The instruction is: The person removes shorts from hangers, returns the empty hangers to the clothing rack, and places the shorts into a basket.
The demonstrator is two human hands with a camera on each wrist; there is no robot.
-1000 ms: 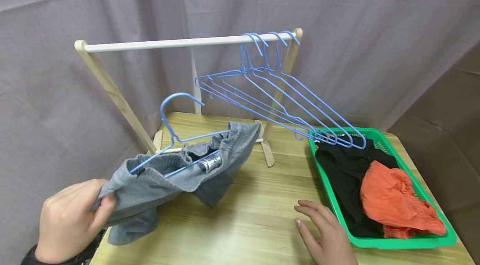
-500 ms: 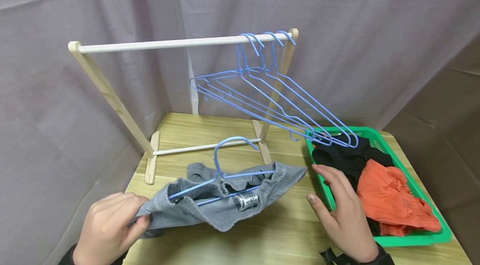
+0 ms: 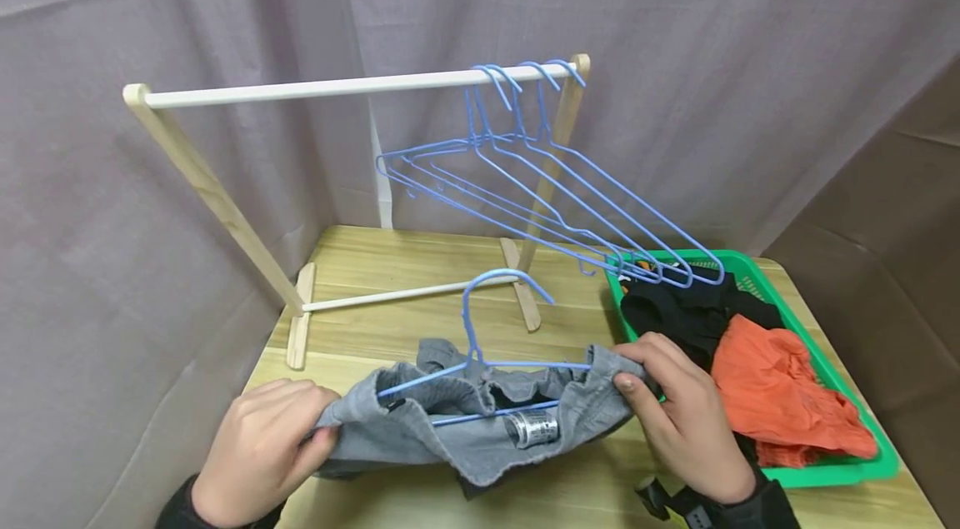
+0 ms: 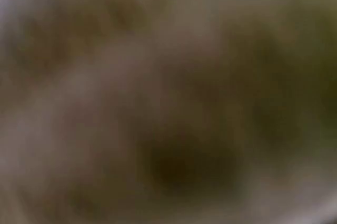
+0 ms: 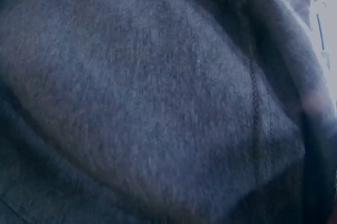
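Observation:
A grey denim garment, its exact kind unclear, is stretched between both hands low in the head view. Inside its opening sits a blue hanger, hook up and pointing right; a printed label shows at the inner edge. My left hand pinches the garment's left corner between thumb and fingers. At the right corner my right hand pinches the cloth, thumb in front. Grey cloth with a stitched seam fills most of the right wrist view. The left wrist view is too blurred to read.
A wooden rack with a white rail stands behind on the wooden table. Several blue hangers hang at its right end, overhanging a green basket. Black clothing and an orange garment lie in the basket.
My left hand has carried the garment and hanger rightward and nearer. My right hand has come up from the lower right and taken hold of the garment's right corner.

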